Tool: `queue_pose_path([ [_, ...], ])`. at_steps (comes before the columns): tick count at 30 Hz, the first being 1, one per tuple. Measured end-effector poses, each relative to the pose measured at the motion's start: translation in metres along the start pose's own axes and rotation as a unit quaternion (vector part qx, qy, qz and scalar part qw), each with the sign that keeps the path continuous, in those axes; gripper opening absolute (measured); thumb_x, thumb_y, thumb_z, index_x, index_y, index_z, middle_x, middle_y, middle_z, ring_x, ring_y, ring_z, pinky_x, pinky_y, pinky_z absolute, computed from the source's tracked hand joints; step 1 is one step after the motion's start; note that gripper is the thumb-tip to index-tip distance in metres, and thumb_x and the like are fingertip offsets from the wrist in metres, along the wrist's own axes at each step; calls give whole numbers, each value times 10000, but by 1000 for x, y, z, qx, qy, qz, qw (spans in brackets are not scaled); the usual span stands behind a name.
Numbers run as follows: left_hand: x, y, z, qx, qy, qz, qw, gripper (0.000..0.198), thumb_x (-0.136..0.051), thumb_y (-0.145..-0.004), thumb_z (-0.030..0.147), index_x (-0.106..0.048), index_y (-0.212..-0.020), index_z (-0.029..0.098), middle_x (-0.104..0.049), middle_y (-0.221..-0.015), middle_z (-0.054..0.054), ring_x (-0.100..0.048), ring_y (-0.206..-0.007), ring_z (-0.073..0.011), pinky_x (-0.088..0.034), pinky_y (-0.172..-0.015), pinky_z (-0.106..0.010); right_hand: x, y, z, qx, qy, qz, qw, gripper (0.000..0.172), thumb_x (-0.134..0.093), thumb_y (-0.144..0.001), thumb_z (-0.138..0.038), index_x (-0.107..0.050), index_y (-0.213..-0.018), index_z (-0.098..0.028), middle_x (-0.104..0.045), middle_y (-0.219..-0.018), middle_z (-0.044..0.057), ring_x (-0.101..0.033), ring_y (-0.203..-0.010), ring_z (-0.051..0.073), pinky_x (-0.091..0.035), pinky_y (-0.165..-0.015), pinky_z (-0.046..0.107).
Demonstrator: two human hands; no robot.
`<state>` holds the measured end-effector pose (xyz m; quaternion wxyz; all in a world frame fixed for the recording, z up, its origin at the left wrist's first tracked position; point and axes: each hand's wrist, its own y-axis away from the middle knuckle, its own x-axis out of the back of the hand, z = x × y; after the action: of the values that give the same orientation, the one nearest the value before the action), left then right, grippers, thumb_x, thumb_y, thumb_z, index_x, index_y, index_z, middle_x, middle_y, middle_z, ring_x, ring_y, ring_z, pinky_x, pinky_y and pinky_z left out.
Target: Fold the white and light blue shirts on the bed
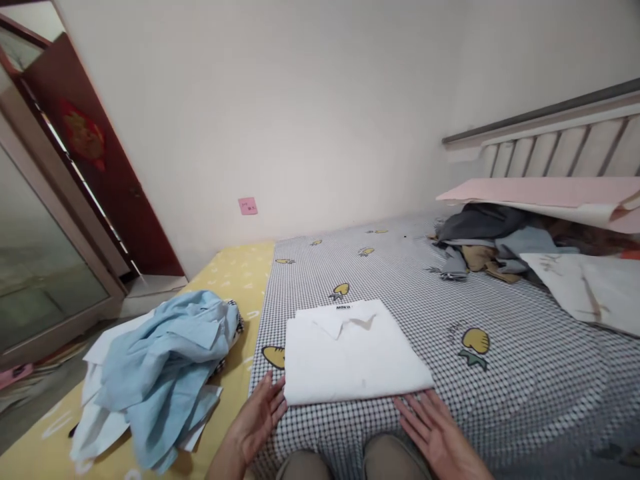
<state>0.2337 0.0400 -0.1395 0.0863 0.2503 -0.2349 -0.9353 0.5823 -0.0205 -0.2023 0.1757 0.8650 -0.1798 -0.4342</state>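
Observation:
A folded white shirt (350, 357) lies collar-up on a black-and-white checked bedsheet (515, 380), with a small dark label at its collar. My left hand (257, 417) is open, palm turned up, its fingertips at the shirt's lower left corner. My right hand (433, 427) is also open and rests palm-down on the sheet, its fingers reaching the shirt's lower edge. Left of the sheet, a crumpled light blue shirt (165, 377) lies over a rumpled white garment (95, 420). My knees show below the hands.
A yellow patterned mat (235, 287) runs along the bed's left side. Dark, blue-grey and tan clothes (490, 243) are heaped at the back right, partly under a pink board (545, 192). A white cloth (585, 290) lies nearby, beneath a padded headboard (560, 150).

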Motion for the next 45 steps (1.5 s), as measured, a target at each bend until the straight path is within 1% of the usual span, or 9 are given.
queue_pose_path([
  [4,-11,-7,5,1,-112,-39,993,503,-592,-903,519,-487,-1341,293,-696,-1197,-62,-698,-889,-158,-531,-705,-267,-4,-12,-46,-62,34,27,997,422,-710,-804,-407,-562,-1174,-268,-746,-1063,102,-742,-940,253,-607,-808,383],
  [10,-39,-30,-24,-107,-266,21,958,728,-796,-694,304,-487,-1345,202,-682,-726,3,-548,-505,-124,-344,-448,-213,-25,-40,-50,56,222,55,972,694,-826,-640,-274,-491,-1249,-271,-697,-709,-12,-630,-516,145,-425,-445,196],
  [15,-29,-31,-32,-122,-322,75,936,682,-708,-731,263,-464,-1360,163,-621,-644,20,-514,-453,-150,-389,-470,-255,3,-57,-67,189,512,63,836,776,-604,-713,-327,-375,-1444,-201,-524,-556,-77,-500,-412,166,-371,-414,260],
  [19,-28,-12,-10,-263,-518,201,789,611,-577,-817,215,-464,-1402,84,-616,-1216,-234,-628,-1090,-354,-498,-926,-487,5,-58,-96,379,658,154,632,596,-477,-742,-278,-564,-1327,-211,-636,-1149,135,-630,-1026,286,-518,-833,454],
  [22,-55,-4,3,-372,-622,257,640,516,-416,-923,216,-481,-1428,129,-444,-1480,-247,-432,-1372,-385,-340,-1109,-590,-32,-54,-99,478,666,140,556,441,-415,-866,-354,-652,-1218,-237,-535,-1398,146,-517,-1252,334,-401,-1017,580],
  [25,-95,-14,4,-451,-657,194,572,490,-390,-966,266,-501,-1443,260,-381,-1583,-153,-290,-1488,-327,-169,-1204,-589,-87,-51,-85,525,658,61,536,442,-371,-946,-429,-634,-1271,-284,-516,-1472,96,-452,-1351,308,-285,-1118,590],
  [29,-124,-49,-9,-449,-674,55,584,509,-396,-983,356,-413,-1491,387,-272,-1661,-44,-139,-1548,-294,-22,-1220,-607,-127,-62,-60,452,718,-45,528,466,-292,-1010,-423,-622,-1316,-304,-583,-1444,40,-342,-1457,279,-181,-1178,584],
  [35,-106,-95,-36,-295,-702,-43,646,511,-465,-945,423,-477,-1453,369,-359,-1611,-66,-204,-1532,-319,9,-1213,-628,-93,-76,-39,295,822,-125,471,376,-411,-991,-374,-660,-1271,-339,-496,-1524,-24,-294,-1487,303,-123,-1201,618],
  [45,-103,-103,-44,-307,-768,0,562,544,-347,-971,475,-345,-1510,402,-303,-1632,-7,-180,-1542,-276,-38,-1221,-614,-72,-83,-35,393,788,-74,469,421,-396,-1013,-421,-536,-1411,-407,-367,-1607,-6,-248,-1503,310,-81,-1202,652],
])
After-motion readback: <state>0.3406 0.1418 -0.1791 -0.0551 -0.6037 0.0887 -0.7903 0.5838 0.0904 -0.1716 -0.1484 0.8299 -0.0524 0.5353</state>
